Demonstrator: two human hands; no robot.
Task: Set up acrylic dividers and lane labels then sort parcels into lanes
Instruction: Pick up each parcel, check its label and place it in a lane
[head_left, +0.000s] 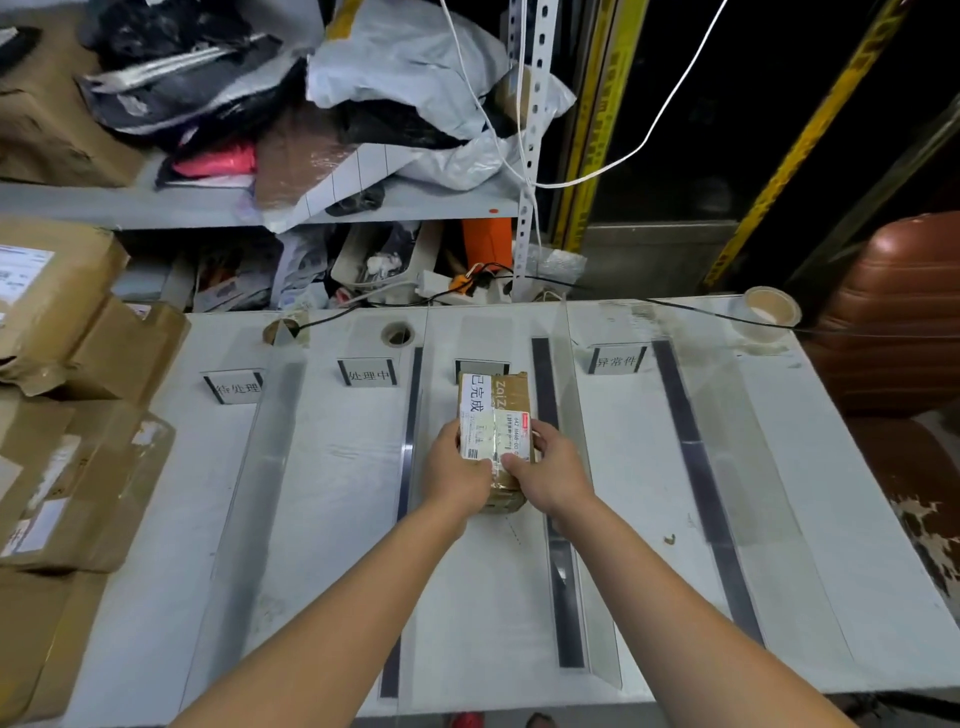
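Left hand (460, 467): is clasping the near left edge of the cardboard parcel (506, 400), with the fingers curling onto its top face.
Right hand (545, 467): is clasping the near right edge of the same parcel, with the fingers curling over the shipping label (498, 434).
Bearing: the parcel is lying straight ahead of both hands and centred between them, so neither hand is nearer.
Long axis: is running away from the person, parallel to the dividers, with the far end pointing at a partly hidden label holder (480, 365).
Support: whether the parcel is resting on the white table (337, 519) or hanging just above it cannot be told.
Lane: the parcel is sitting in the third lane from the left, between the second divider (410, 441) and the third divider (550, 467), and is touching neither.
White strip (475, 397): reading 已完成, is lying along the parcel's left top edge.
Neighbouring lane labels: 待处理 (235, 387) and 处理中 (368, 373) are standing to the left, 异常件 (617, 359) to the right.
Coming move, as judged: a straight push or set-down along the lane, keeping the long axis parallel to the dividers so no corner is striking the acrylic.
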